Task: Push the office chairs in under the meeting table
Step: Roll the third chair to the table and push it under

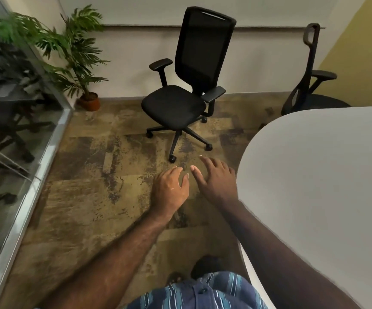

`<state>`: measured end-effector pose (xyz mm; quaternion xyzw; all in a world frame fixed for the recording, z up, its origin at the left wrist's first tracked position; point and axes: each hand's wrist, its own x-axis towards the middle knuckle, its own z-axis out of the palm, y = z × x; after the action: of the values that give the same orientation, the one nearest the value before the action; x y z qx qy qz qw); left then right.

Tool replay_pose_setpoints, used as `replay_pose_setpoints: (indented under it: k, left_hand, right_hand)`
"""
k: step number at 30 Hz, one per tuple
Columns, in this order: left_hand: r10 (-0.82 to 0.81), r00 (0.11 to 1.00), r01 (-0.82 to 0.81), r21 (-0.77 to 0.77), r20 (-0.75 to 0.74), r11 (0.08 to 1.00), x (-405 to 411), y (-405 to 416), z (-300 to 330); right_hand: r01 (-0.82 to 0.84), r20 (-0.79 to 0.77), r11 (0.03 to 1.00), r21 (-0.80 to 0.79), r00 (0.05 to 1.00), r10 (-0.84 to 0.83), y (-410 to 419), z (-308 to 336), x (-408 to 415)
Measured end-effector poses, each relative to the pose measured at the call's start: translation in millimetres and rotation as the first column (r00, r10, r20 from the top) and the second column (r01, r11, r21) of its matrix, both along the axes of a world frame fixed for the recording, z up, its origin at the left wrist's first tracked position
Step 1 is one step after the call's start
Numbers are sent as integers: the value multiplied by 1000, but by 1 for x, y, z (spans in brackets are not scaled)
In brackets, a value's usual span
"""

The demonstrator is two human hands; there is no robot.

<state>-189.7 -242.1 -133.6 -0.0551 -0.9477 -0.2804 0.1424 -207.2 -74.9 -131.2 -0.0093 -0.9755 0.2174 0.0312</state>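
Currently both hands reach forward with nothing in them: the left hand with loosely bent fingers, the right hand with fingers spread, side by side above the carpet. The mesh-backed office chair stands farther off, well apart from the white tabletop at right, its seat turned toward the near left and not the table. A second chair shows beyond the tabletop's far edge, only partly in view. The likely trouble lies in the castors: a push on one armrest would probably spin the chair instead of rolling it. Armrests may also knock the tabletop's edge if they sit too high. A potted plant stands in the far left corner.
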Motion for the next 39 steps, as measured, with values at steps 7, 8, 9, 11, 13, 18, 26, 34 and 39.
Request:
replay_pose_setpoints:
  k: [7,8,9,11,13,18,26,34,39]
  left_hand:
    - [-61,998,60,15,34,998,-96,-7,-6]
    - [-64,996,63,16,58,998,-115,-8,-10]
    - [-64,995,63,12,76,998,-130,-9,-12]
    - [-73,993,72,8,89,997,-157,-9,-14]
    - [-93,989,93,2,113,996,-192,-7,-15]
    - [-143,978,151,-39,151,988,-277,1,-7]
    - [-222,968,227,-34,117,973,-389,16,17]
    - [-343,928,348,-9,147,937,-506,33,3]
    - [-432,889,432,36,151,901,-591,53,-2]
  right_hand:
    - [59,18,998,1,998,-59,-6,-6,-91]
    - [62,28,998,1,998,-62,-6,-10,-109]
    - [63,31,998,5,998,-63,-6,-11,-123]
    - [62,31,998,21,998,-63,-5,-14,-149]
    - [85,43,996,13,995,-85,-3,-14,-185]
    - [117,58,993,-23,992,-115,3,-8,-263]
    - [190,38,981,-44,981,-188,8,7,-363]
    - [313,20,948,-58,950,-313,29,-5,-458]
    - [411,6,911,-44,912,-411,42,-16,-518]
